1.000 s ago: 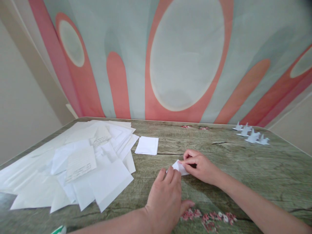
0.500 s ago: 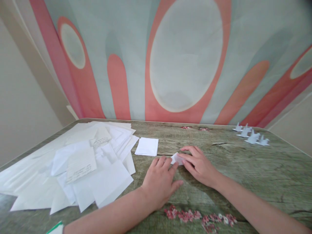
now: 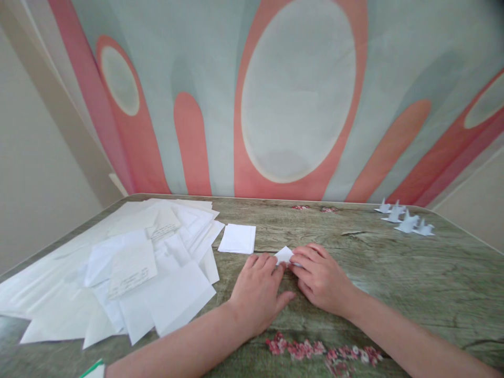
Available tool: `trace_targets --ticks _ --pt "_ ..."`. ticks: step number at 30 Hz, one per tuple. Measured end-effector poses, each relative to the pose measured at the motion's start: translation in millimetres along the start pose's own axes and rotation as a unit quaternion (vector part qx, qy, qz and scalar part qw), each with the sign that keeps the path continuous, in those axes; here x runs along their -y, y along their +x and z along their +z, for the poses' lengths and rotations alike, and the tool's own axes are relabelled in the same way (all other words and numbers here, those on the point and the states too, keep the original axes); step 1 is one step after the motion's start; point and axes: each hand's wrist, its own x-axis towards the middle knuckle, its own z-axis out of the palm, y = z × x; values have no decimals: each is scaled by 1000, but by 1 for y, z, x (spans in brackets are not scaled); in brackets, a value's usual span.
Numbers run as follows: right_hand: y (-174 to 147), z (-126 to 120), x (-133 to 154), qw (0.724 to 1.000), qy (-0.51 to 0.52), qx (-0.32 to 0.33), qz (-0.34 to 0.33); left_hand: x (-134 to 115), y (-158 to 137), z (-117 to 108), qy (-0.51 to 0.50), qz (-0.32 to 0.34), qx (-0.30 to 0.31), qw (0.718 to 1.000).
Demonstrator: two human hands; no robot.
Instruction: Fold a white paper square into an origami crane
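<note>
A small folded piece of white paper (image 3: 284,255) lies on the table between my two hands, its pointed top showing and its lower edge under my fingertips. My left hand (image 3: 258,289) rests flat with the thumb apart, and its index fingertip touches the paper's lower left edge. From the other side, my right hand (image 3: 323,278) has its fingers bent together on the paper's right part, which they hide. Just beyond my left hand is a neat stack of square white paper (image 3: 237,239).
Loose white sheets and envelope-like papers (image 3: 177,294) spread over the left of the wood-patterned table (image 3: 394,278). Several folded white paper figures (image 3: 407,221) stand at the far right. A patterned wall covering (image 3: 220,147) rises behind the table.
My right hand's fingers have drawn together and curled down over the right part of the paper, having been more spread before. My left hand has hardly moved.
</note>
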Motion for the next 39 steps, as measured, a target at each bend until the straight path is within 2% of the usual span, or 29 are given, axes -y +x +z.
trace_targets --ticks 8,16,25,32,39 --pt "5 -2 2 999 -17 37 2 0 2 1 21 10 -2 1000" --pt "7 -21 6 990 -83 103 42 -1 2 -1 33 6 3 999" --pt "-4 -20 12 976 -150 133 84 -1 1 2 46 5 6 999" --pt "3 -30 15 974 -162 106 119 -1 0 3 32 4 2 999" --pt "2 -10 18 985 -118 94 79 -1 1 1 22 9 7 1000"
